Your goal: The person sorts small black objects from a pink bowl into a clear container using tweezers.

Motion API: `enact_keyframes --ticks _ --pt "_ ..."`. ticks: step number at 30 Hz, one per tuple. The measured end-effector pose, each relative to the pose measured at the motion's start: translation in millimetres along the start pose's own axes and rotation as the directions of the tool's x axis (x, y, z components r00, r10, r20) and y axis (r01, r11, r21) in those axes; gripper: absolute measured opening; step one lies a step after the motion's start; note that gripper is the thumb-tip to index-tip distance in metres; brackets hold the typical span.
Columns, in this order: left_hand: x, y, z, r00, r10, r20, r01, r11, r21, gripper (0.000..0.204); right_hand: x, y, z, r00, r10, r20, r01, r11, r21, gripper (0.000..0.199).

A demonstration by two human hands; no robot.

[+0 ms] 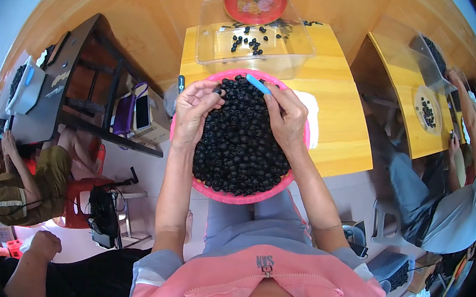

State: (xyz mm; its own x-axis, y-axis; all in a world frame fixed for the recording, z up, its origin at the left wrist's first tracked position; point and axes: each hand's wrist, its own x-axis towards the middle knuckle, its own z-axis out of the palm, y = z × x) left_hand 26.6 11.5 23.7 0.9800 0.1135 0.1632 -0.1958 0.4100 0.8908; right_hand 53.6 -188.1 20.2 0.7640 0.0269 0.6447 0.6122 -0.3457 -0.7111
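A round pink basin [237, 199] full of small black ring-like parts [244, 149] rests over my lap, against the yellow table's near edge. Over its left side, the fingertips of my left hand [192, 111] are closed in a pinch on one small black part [219, 90]. My right hand [289, 119], above the basin's right side, grips a slim tool with a light blue handle [258, 84]. The handle's end points up and left, and the tool's working tip cannot be made out. Both hands are apart from each other.
Beyond the basin, a clear plastic box [201, 55] with several black parts stands on the yellow table [343, 122]. A red flowered tray [256, 1] is behind it. Other people sit at a dark table [49, 103] on the left and a yellow table [401, 79] on the right.
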Motion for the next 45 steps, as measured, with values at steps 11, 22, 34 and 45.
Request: enact_keyframes --ticks 11,22,34,45 --pt "70.8 40.1 5.5 0.996 -0.017 -0.091 0.045 0.948 0.316 0.019 4.5 16.1 -5.2 0.964 0.242 -0.111 -0.207 0.944 0.255 0.019" --pt "151.5 36.1 38.6 0.999 0.003 0.039 -0.029 0.716 0.697 0.033 2.3 20.6 -3.7 0.954 0.279 -0.106 -0.243 0.932 0.267 0.021" --pt "38.1 -28.3 32.6 0.977 -0.048 0.21 -0.195 0.216 0.957 0.022 2.0 19.7 -1.3 0.965 0.252 -0.074 -0.229 0.946 0.23 0.02" --pt "18.9 -5.4 20.9 0.968 -0.213 0.129 0.191 0.968 0.162 0.03 2.3 18.5 -1.1 0.969 0.239 -0.065 -0.22 0.951 0.219 0.018"
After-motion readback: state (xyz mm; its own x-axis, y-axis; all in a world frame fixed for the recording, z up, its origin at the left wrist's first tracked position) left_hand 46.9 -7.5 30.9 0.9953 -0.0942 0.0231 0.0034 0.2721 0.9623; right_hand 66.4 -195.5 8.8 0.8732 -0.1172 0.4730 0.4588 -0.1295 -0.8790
